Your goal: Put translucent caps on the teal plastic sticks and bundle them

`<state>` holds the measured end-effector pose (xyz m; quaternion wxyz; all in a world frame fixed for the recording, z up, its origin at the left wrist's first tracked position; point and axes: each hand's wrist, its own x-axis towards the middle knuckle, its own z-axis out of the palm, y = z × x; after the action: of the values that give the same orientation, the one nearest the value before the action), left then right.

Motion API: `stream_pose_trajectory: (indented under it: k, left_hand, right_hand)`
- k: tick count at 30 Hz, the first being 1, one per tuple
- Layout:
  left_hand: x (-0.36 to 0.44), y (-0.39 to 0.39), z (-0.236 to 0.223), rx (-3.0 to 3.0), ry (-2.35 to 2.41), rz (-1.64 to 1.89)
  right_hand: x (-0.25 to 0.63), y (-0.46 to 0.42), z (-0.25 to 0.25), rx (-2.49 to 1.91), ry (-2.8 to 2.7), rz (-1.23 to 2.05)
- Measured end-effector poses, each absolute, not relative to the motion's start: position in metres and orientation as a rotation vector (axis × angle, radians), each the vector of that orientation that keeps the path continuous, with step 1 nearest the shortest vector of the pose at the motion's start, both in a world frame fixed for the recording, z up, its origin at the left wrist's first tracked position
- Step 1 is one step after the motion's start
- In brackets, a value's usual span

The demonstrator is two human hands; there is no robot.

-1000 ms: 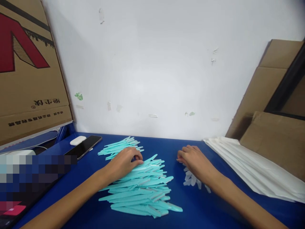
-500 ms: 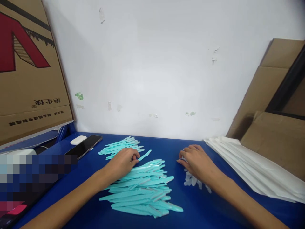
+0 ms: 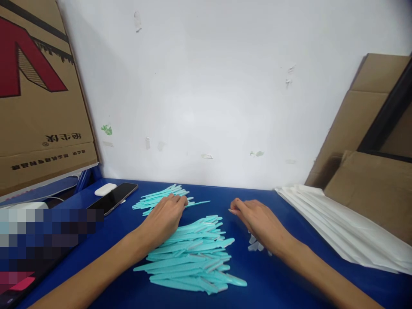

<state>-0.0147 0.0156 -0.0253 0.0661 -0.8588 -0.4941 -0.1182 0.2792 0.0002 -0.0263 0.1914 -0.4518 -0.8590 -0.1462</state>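
Note:
A big heap of turquoise plastic sticks (image 3: pixel 193 253) lies in front of me on the blue table (image 3: pixel 273 279). A smaller heap of the same sticks (image 3: pixel 159 195) lies behind it. My left hand (image 3: pixel 165 216) pinches one turquoise stick (image 3: pixel 198 203) that points right, above the gap between the two heaps. My right hand (image 3: pixel 254 219) has its fingers closed on a small clear piece that I can barely make out. Under its wrist lies a little pile of clear plastic caps (image 3: pixel 255 244).
A stack of white sheets (image 3: pixel 341 223) lies at the right, with brown cardboard (image 3: pixel 370 184) behind it. At the left are a black phone (image 3: pixel 112 197), a white earbud case (image 3: pixel 105 189) and a large cardboard box (image 3: pixel 38 107). A white wall closes the back.
My left hand has lifted one turquoise stick off the big heap and carried it back and right. My right hand has moved left from the clear caps toward the stick.

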Motion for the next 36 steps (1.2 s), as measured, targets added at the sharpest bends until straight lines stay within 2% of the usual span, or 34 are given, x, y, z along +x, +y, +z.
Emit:
stream_pose_trajectory:
  k: [6,17,27,36]
  left_hand:
    - [-0.008,0.009,-0.027,-2.723,-1.3,-0.683]
    - [-0.004,0.001,-0.024,-2.862,-1.394,-0.833]
    - [-0.001,-0.003,-0.017,-2.88,-1.375,-0.792]
    - [0.005,-0.012,-0.02,-2.973,-1.139,-0.838]
  right_hand:
    - [0.277,-0.007,-0.022,-1.194,-2.3,-0.263]
    - [0.28,-0.006,-0.029,-0.99,-2.23,0.011]
    - [0.277,-0.007,-0.033,-0.934,-2.212,-0.104]
    - [0.268,-0.019,-0.033,-0.688,-2.234,-0.089]
